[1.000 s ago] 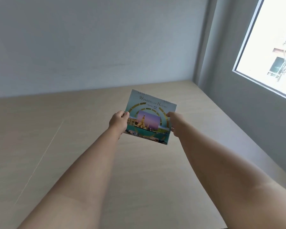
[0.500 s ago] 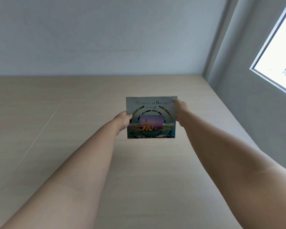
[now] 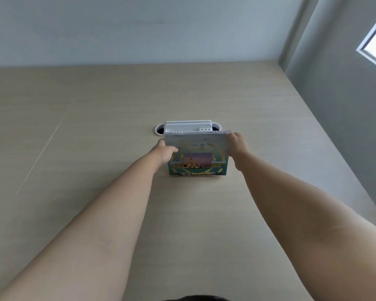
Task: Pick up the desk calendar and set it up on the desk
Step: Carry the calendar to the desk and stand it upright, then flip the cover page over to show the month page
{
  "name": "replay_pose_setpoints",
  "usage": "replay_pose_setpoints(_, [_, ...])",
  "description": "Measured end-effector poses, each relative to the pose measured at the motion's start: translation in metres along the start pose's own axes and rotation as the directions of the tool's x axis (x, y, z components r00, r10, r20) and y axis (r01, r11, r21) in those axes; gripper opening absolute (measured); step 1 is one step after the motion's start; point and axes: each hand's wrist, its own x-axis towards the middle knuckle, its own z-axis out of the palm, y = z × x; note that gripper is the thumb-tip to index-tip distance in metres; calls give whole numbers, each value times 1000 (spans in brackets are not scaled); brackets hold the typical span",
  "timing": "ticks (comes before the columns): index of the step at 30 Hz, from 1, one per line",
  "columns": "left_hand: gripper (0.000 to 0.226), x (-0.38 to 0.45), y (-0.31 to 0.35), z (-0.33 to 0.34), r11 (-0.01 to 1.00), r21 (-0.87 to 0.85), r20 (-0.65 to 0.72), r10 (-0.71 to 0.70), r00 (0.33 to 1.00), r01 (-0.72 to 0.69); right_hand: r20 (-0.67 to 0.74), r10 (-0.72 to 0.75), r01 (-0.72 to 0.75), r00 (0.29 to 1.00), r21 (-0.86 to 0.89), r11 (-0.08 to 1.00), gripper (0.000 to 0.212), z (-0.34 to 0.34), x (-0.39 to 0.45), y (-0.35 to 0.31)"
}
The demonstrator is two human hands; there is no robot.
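The spiral-bound desk calendar with a teal picture cover (image 3: 197, 156) is standing broadside on the pale wooden desk (image 3: 96, 127), seemingly touching down, between both hands: left (image 3: 164, 152) and right (image 3: 237, 146) are gripping its side edges equally near.

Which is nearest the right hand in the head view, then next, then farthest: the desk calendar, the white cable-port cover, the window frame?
1. Desk calendar: the right hand grips its right edge.
2. White cable-port cover: just behind the calendar, up and left of the hand.
3. Window frame: far off on the right wall.
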Motion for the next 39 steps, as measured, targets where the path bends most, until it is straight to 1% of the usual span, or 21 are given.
replay_pose_setpoints(3, [49,-4,-13,6,998,61,36,-5,999,3,-11,-35,35,999,10,999,33,1,-1,23])
replay_pose_setpoints(5, [44,-4,-23,9,996,92,36,-11,999,7,2,-35,35,999,-69,997,32,0,-3,37])
replay_pose_setpoints(8, [31,-9,-37,14,995,98,49,-14,999,9,85,15,-4,996,-123,992,29,-1,-11,57])
replay_pose_setpoints(9, [30,-11,-40,16,996,85,62,-20,998,15,101,32,-20,994,-117,993,34,0,-13,62])
replay_pose_setpoints(11, [45,-6,-50,20,999,44,103,-23,994,18,148,33,-22,988,-75,997,52,2,-16,70])
replay_pose_setpoints(14, [98,45,-95,32,999,19,116,-36,993,34,181,51,-40,982,-60,997,84,8,-19,74])
replay_pose_setpoints(15, [111,51,-102,35,998,17,115,-55,992,54,187,68,-58,980,-62,996,90,9,-20,74])
replay_pose_setpoints(16, [117,41,-97,36,997,23,111,-71,991,69,196,84,-70,977,-76,995,92,9,-22,74])
replay_pose_setpoints(17, [117,24,-87,35,997,35,94,-77,993,74,203,97,-80,974,-90,993,91,8,-23,74])
replay_pose_setpoints(19, [106,-17,-63,35,993,92,59,-85,995,80,220,104,-84,970,-101,991,90,6,-28,72])
replay_pose_setpoints(23, [95,-31,-63,43,993,92,10,-73,997,72,238,96,-64,967,-141,988,94,1,-33,70])
replay_pose_setpoints(24, [91,-34,-63,44,995,88,-16,-56,998,57,238,94,-59,967,-150,987,90,0,-37,70])
replay_pose_setpoints(25, [84,-36,-64,44,994,97,-53,-45,998,50,230,81,-49,970,-142,989,79,-1,-41,68])
replay_pose_setpoints(26, [74,-38,-64,44,992,122,-104,-18,994,30,209,57,-31,976,-126,992,62,-3,-45,66])
replay_pose_setpoints(28, [47,-44,-65,39,987,160,-224,65,972,-29,111,21,-9,994,-107,994,36,-6,-51,62])
replay_pose_setpoints(30, [30,-44,-69,30,991,110,-255,98,962,-72,29,9,-6,1000,-108,994,16,-13,-55,57])
replay_pose_setpoints(32, [21,-43,-73,18,989,-106,-171,83,982,-102,52,32,-29,998,-57,998,3,-22,-58,49])
replay_pose_setpoints(34, [14,-49,-70,7,925,-372,-61,52,997,-71,138,72,-82,988,74,994,7,-32,-62,38])
replay_pose_setpoints(35, [19,-52,-68,2,880,-473,-6,40,999,-38,174,77,-104,982,146,984,7,-37,-65,30])
replay_pose_setpoints(37, [28,-52,-64,-7,815,-579,91,39,995,21,231,89,-156,969,290,944,9,-46,-70,10])
replay_pose_setpoints(39, [26,-52,-61,-11,798,-601,154,58,986,47,293,98,-217,951,404,889,12,-52,-70,-12])
